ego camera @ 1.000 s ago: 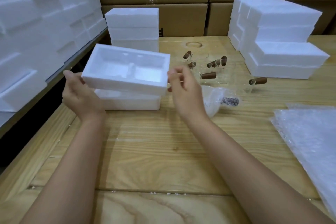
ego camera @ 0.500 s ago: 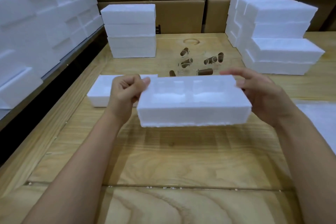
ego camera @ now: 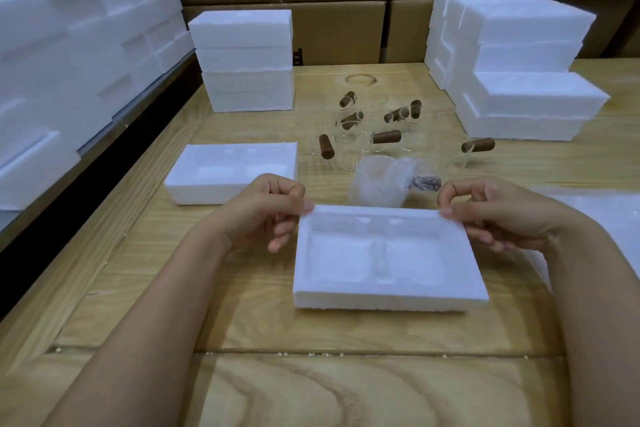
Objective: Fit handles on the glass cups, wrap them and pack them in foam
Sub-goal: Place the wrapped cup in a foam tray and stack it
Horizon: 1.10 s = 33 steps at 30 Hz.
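The left hand (ego camera: 268, 208) is pinching the far left corner of a white foam tray (ego camera: 388, 300), thumb lying on top of the rim and curled fingers tucking beneath. The right hand (ego camera: 498, 215) is pinching the far right corner the same way. The tray is sitting low over the wooden table (ego camera: 277, 388), straight in front of the person and hollow side up; I cannot tell whether its base is resting fully on the boards. It is a shallow rectangular slab of grainy foam with rough-cut edges, and a low rib is dividing its hollow into two squarish pockets.

Just beyond its far rim a wrapped cup (ego camera: 381, 180) is lying in crinkled clear bubble wrap. Behind it, clear glass cups (ego camera: 349, 121) with brown cylindrical handles are sitting in a loose cluster. A second foam tray (ego camera: 194, 184) is lying to the left, hollow up. Foam stacks are rising at back left (ego camera: 242, 59) and back right (ego camera: 519, 62), before cardboard boxes (ego camera: 339, 31). A clear plastic sheet (ego camera: 609, 215) is lying at the right edge.
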Available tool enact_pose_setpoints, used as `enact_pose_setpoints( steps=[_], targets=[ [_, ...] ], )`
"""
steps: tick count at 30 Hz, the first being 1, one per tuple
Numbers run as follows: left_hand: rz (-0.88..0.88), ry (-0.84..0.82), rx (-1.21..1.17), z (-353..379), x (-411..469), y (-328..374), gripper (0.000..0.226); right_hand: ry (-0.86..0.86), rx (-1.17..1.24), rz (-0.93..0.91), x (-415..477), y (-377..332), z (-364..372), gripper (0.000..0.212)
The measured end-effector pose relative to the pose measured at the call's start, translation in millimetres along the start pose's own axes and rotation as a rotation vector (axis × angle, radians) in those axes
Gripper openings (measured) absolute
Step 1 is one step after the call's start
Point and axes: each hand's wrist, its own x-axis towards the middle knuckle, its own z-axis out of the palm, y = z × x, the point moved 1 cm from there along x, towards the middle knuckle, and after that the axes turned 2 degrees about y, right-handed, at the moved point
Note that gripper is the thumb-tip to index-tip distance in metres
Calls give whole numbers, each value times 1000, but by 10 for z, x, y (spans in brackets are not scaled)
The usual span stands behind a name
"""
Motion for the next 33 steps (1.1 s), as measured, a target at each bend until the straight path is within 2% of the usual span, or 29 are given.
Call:
enact_pose_setpoints(
  steps=[2,7,9,11,14,15,17,20,23,27,30,33],
  targets=[
    [-48,6,7,30,28,-50,38,37,-17,37,22,38,-3,10],
    [-22,87,141,55,96,-47,41,215,-9,42,68,87,-59,27],
    [-2,140,241,55,89,-16,43,256,-47,55,71,88,-71,24],
    [116,267,365,63,85,4,42,352,-71,26,78,82,-80,16],
    [398,550,506,150,124,54,30,667,-13,-161,107,65,-107,25],
    [465,596,520,210,150,84,21,732,-23,-209,121,55,-103,25],
    [494,574,572,326,223,136,7,710,-133,-222,153,55,-69,17],
    [298,377,673,406,369,119,28,521,-234,-175,220,90,24,10],
    [223,277,696,442,447,79,32,508,-211,-172,288,93,89,10],
    [332,319,695,460,446,95,29,555,-152,-197,326,76,126,10],
    [431,414,679,464,432,127,32,587,-77,-277,326,19,144,14],
    [555,464,565,488,404,209,25,612,-28,-377,292,-72,164,16]
  ],
)
